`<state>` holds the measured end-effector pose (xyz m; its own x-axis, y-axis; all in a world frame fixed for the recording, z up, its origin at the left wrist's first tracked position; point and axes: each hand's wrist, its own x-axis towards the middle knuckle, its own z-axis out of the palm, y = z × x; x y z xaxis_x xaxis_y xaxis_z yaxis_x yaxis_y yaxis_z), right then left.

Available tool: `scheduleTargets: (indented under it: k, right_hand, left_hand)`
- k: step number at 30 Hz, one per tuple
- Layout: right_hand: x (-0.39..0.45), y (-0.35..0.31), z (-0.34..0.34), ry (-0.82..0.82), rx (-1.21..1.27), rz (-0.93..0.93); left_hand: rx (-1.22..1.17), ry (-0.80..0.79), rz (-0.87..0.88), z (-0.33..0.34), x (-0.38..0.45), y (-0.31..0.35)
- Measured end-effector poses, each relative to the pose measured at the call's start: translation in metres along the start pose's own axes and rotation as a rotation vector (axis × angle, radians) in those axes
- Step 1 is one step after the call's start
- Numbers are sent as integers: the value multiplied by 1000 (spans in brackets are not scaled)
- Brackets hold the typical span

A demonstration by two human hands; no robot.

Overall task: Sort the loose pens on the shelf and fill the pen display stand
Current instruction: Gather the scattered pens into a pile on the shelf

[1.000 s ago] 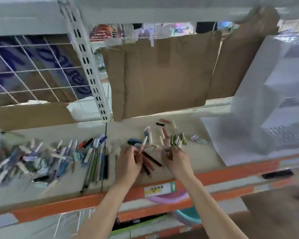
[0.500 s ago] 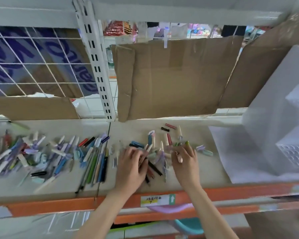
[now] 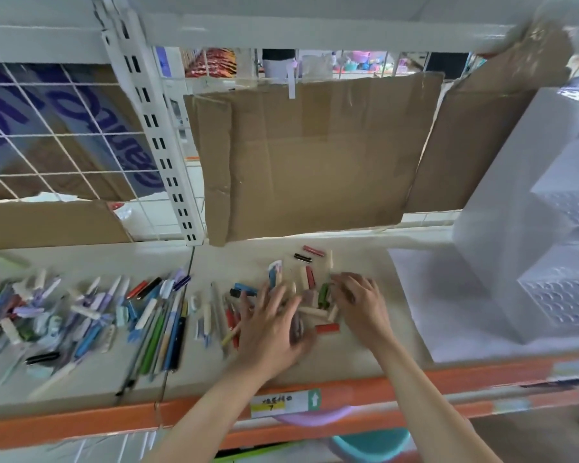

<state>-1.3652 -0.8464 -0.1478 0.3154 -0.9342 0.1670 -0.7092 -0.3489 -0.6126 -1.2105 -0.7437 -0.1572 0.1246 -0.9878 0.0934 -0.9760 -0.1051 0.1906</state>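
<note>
A wide heap of loose pens (image 3: 81, 315) is lying on the left part of the shelf (image 3: 81, 392), some of them lined up side by side toward the shelf's middle seam. A smaller scatter of pens and caps (image 3: 310, 297) is sitting right of that seam, with a red cap (image 3: 313, 251) and a black cap (image 3: 302, 258) lying apart toward the back.

The left hand (image 3: 269, 329) is resting palm down with fingers spread and straight over the near side of this smaller scatter, covering several pieces; motion blur is hiding whether anything is caught under the thumb. A short red piece (image 3: 327, 328) is lying between the two hands. The right hand (image 3: 360, 304) is lying just right of the scatter, fingers bent over its edge beside a green piece (image 3: 323, 294); I cannot tell whether it is pinching anything.

Brown cardboard (image 3: 315, 155) is hanging behind the shelf. At the far right the white pen display stand (image 3: 528, 235) is standing on a white sheet (image 3: 425, 295), well apart from both hands, its dimpled tiers showing no pens.
</note>
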Motion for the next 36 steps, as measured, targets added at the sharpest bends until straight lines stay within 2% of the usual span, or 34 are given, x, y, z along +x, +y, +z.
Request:
scheduleTargets:
  k: [7, 10, 14, 19, 21, 24, 27, 30, 34, 36]
  right_hand:
    - [-29, -51, 41, -75, 91, -174]
    - [-36, -71, 56, -66, 155, -173]
    - [-42, -93, 74, -162, 218, -167]
    - [-44, -110, 80, -219, 339, -199]
    - [-38, -108, 74, -191, 359, -211]
    - [-15, -94, 62, -148, 320, -200]
    - [18, -74, 51, -82, 258, -134]
    - [46, -49, 42, 11, 170, -81]
    - [71, -28, 40, -6, 50, 66]
    - [80, -30, 42, -70, 31, 46]
  left_hand:
    - [-65, 77, -24, -8, -11, -23]
    - [-111, 105, -44, -15, -19, -37]
    - [-56, 95, -67, -22, -28, -56]
    - [-162, 144, -141, -30, -34, -59]
    - [-200, 165, -159, -31, -31, -52]
    - [-124, 162, -117, -27, -23, -42]
    - [-8, 113, -50, -20, -19, -38]
    - [-32, 142, -3, -14, -17, -41]
    - [-47, 184, 37, -12, -12, -48]
    - [-70, 201, 41, -10, -12, -49]
